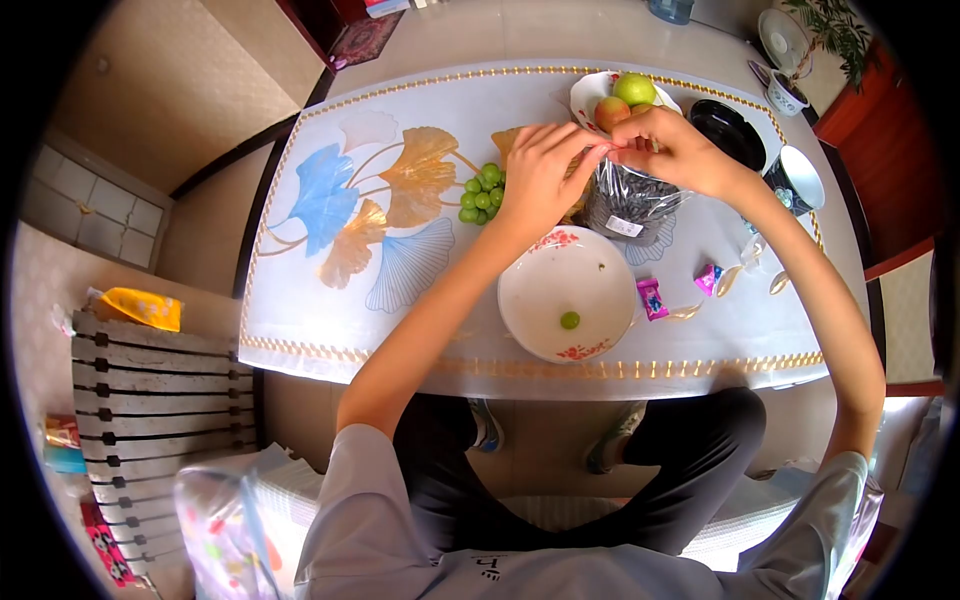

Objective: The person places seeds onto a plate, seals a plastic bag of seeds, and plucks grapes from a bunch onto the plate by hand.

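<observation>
Black trousers (690, 470) show at the bottom of the frame, below the near edge of the white tablecloth (440, 350). Just beyond that edge, in the lower middle, a white bowl (540, 300) with red floral marks holds one green grape (570, 320). To its right lie two purple-wrapped sweets, one (652, 299) nearer the bowl than the other (708, 279). Behind the bowl, right of centre, stands a clear bag (635, 200) of what look like dark seeds. At its top, the left hand (545, 170) and right hand (672, 150) meet, thumbs and fingers pinching the gathered plastic. Left of the bag, beside the left wrist, is a bunch of green grapes (484, 195). Farther back, a fruit plate (590, 92) sits beyond the hands, with a black dish (728, 134) to its right; a potted plant (786, 95) stands at upper right.
</observation>
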`<state>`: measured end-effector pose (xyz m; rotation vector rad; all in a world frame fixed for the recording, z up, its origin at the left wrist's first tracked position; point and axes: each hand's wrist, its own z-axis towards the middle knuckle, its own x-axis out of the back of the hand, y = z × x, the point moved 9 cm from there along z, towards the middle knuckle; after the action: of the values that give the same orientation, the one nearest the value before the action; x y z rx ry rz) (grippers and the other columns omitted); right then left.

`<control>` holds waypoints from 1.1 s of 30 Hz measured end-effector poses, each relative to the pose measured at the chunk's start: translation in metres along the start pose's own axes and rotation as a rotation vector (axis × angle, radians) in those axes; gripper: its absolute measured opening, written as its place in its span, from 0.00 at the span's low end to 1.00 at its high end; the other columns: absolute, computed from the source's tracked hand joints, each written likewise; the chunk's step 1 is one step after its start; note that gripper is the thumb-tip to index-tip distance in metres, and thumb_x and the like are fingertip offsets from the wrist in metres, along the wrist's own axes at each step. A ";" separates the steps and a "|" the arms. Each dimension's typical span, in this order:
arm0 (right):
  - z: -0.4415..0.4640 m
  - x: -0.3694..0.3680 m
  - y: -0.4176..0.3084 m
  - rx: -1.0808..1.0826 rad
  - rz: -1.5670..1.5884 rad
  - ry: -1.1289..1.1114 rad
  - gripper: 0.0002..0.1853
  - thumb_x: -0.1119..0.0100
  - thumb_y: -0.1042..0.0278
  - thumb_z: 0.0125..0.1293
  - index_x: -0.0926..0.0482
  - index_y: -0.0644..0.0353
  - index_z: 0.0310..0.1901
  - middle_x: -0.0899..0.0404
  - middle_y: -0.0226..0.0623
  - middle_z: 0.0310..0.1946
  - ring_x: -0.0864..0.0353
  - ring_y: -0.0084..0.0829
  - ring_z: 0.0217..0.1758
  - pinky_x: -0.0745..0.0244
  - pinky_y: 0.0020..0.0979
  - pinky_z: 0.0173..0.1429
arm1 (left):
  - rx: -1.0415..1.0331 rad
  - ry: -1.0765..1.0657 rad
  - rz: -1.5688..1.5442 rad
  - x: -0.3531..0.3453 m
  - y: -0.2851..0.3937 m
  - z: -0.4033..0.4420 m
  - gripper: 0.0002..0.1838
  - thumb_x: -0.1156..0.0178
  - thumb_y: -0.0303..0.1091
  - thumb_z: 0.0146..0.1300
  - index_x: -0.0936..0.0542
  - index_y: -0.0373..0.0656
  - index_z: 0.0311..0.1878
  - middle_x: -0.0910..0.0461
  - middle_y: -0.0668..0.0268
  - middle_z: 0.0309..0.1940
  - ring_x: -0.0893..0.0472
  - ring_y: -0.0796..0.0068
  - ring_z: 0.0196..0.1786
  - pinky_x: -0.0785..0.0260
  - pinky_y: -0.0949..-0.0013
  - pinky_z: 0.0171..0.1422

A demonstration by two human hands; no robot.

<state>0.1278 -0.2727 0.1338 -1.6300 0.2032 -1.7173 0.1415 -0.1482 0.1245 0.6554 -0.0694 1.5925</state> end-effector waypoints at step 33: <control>-0.045 0.022 -0.020 0.050 -0.354 -0.046 0.12 0.37 0.70 0.66 0.28 0.64 0.28 0.32 0.44 0.16 0.30 0.44 0.20 0.38 0.40 0.27 | -0.060 -0.131 0.047 -0.017 0.014 0.011 0.06 0.36 0.41 0.65 0.13 0.54 0.38 0.15 0.77 0.33 0.20 0.75 0.43 0.48 0.57 0.69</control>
<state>0.0806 -0.2883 0.1555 -1.7445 -0.1599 -1.9236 0.1323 -0.1701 0.1302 0.7155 -0.2301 1.5848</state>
